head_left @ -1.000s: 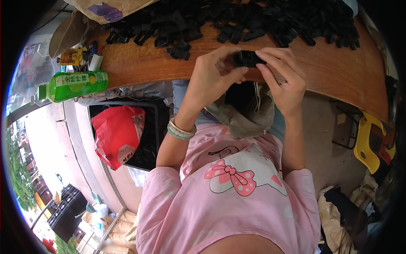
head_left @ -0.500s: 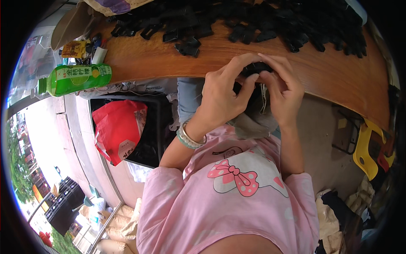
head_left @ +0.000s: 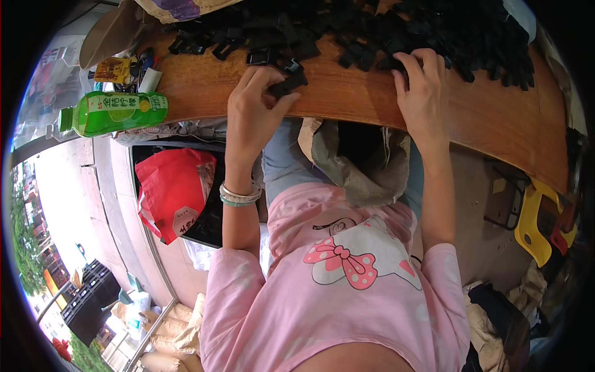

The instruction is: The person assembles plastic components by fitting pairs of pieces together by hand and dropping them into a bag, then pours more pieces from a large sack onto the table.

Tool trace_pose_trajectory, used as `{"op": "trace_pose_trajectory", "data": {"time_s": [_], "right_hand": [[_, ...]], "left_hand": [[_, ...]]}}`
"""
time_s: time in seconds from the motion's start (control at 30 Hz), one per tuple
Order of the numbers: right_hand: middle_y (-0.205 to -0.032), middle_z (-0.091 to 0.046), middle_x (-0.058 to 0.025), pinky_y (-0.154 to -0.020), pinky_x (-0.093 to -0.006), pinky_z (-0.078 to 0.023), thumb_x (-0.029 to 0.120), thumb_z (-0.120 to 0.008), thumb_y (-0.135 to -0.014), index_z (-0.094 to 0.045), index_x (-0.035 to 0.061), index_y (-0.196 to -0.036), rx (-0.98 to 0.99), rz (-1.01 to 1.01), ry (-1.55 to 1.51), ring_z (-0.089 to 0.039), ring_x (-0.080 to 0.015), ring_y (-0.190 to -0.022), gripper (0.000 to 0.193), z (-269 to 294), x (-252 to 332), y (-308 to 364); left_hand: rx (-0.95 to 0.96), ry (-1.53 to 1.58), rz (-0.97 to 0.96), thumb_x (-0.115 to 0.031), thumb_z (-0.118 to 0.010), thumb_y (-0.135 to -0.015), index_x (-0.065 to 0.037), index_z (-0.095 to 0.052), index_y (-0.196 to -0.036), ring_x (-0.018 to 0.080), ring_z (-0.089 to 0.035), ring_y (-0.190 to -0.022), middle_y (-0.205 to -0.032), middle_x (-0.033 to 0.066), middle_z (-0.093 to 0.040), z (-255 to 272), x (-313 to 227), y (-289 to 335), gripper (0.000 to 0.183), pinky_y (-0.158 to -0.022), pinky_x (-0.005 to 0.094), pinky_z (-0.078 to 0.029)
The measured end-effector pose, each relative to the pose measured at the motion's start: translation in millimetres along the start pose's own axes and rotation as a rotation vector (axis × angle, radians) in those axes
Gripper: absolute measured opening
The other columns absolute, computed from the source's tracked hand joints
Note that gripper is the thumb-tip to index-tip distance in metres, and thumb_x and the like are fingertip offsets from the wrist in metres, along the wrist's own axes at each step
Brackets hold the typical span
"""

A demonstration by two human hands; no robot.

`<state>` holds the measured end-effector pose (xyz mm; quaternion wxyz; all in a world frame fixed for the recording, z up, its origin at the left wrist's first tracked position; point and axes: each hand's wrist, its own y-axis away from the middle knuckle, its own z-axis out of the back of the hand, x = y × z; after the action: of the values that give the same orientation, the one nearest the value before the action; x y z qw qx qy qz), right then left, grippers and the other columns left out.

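A heap of black plastic pieces that look like buckle parts (head_left: 434, 34) lies along the far side of the wooden table (head_left: 347, 93). At the heap's near edge on the left, my left hand (head_left: 251, 108) has its thumb and fingers on a black buckle piece (head_left: 288, 85). Farther right, my right hand (head_left: 426, 93) reaches into the near edge of the heap, its fingers curled on a dark piece (head_left: 390, 64) partly hidden by them. Below the table edge, an open grey-brown sack (head_left: 372, 183) sits at my lap, dark inside.
A green drink bottle (head_left: 121, 113) lies at the table's left end, near a small yellow packet (head_left: 114, 70). A red bag (head_left: 176, 192) rests on a black crate (head_left: 217, 217) below. To the right stands a yellow plastic stool (head_left: 533, 229); brown cloth or paper (head_left: 483, 310) lies near it.
My hands were together over the table edge around a black piece. Now they are apart at the heap, left hand left and right hand farther forward. The sack's mouth has come into view.
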<state>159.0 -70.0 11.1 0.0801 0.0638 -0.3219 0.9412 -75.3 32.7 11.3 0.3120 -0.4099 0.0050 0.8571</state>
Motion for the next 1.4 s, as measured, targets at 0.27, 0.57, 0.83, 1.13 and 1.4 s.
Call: {"op": "trace_pose_trajectory", "data": {"time_s": [0.27, 0.57, 0.83, 1.13, 1.4], "right_hand": [[-0.09, -0.059, -0.0046, -0.07, -0.0244, -0.043, 0.007, -0.071, -0.077, -0.065, 0.0043, -0.103, 0.026, -0.429, -0.793, -0.053, -0.0135, -0.074, 0.027, 19, 33, 18], [-0.096, -0.058, -0.001, -0.063, -0.0213, -0.038, 0.012, -0.068, -0.081, -0.067, 0.0055, -0.099, 0.085, -0.429, -1.054, -0.049, -0.0088, -0.074, 0.019, 15, 49, 23], [-0.098, -0.059, -0.0019, -0.067, -0.0204, -0.04, 0.005, -0.066, -0.081, -0.066, 0.0037, -0.098, 0.079, -0.535, -1.263, -0.049, -0.0084, -0.077, 0.017, 14, 60, 29], [-0.094, -0.06, -0.0035, -0.067, -0.0254, -0.044, 0.0, -0.063, -0.082, -0.065, 0.003, -0.101, 0.385, -0.337, -1.099, -0.054, -0.011, -0.077, 0.019, 33, 23, 18], [-0.083, -0.056, -0.0084, -0.074, -0.0356, -0.043, 0.004, -0.062, -0.081, -0.064, 0.0067, -0.105, 0.062, 0.043, -0.103, -0.056, -0.0245, -0.082, 0.024, -15, 13, -8]], "left_hand": [[0.174, 0.944, 0.417, 0.001, -0.071, -0.078, 0.005, -0.059, -0.084, 0.0111, -0.061, -0.062, -0.082, 0.0103, -0.064, -15, -26, 3, 0.014, -0.053, 0.0229, -0.05], [0.273, 0.785, 0.227, 0.001, -0.07, -0.078, 0.007, -0.058, -0.106, 0.0127, -0.064, -0.067, -0.079, 0.0104, -0.065, -22, -55, 5, 0.031, -0.058, 0.0232, -0.053], [0.17, 0.815, 0.106, -0.001, -0.066, -0.081, 0.005, -0.058, -0.11, 0.0146, -0.067, -0.076, -0.086, 0.0107, -0.067, -29, -57, 11, 0.031, -0.066, 0.0258, -0.055], [-0.061, 0.305, 0.07, 0.002, -0.064, -0.079, -0.002, -0.063, -0.104, 0.0112, -0.061, -0.066, -0.083, 0.0067, -0.064, -7, -32, 1, 0.025, -0.062, 0.0242, -0.048], [-0.215, -0.234, -0.096, 0.002, -0.066, -0.071, -0.001, -0.064, -0.086, 0.0231, -0.061, -0.07, -0.086, 0.0101, -0.061, 5, 13, -25, 0.015, -0.065, 0.0345, -0.048]]}}
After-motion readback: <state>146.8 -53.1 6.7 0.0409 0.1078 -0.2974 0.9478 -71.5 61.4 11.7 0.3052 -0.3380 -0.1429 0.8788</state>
